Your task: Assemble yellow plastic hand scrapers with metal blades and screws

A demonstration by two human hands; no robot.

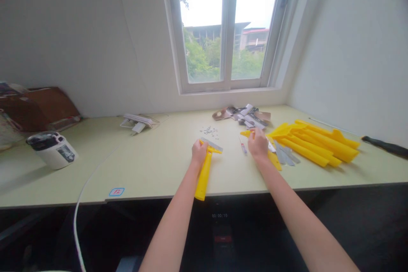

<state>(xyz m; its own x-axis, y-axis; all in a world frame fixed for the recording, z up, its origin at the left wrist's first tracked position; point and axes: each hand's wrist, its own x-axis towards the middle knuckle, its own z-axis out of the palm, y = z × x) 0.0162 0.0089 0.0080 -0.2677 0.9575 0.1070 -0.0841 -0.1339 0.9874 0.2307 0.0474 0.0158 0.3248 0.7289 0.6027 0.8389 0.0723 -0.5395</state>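
Bare arms (pixel 174 216) extended forward; left hand (pixel 199 152) curled, right hand (pixel 259 143) pinching.

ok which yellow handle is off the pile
The yellow handle in the left hand, with a grey blade at its head; the other handles lie piled together, right of the right hand.

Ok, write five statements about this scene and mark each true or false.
1. The left hand holds a yellow plastic tubular handle. True.
2. Long yellow plastic pieces lie right of the right hand. True.
3. The white, black-lidded cup stands right of both hands. False: it stands left.
4. Small grey pieces lie scattered on the pale table beyond the left hand. True.
5. The long, black-handled tool lies left of both hands. False: it lies far right.
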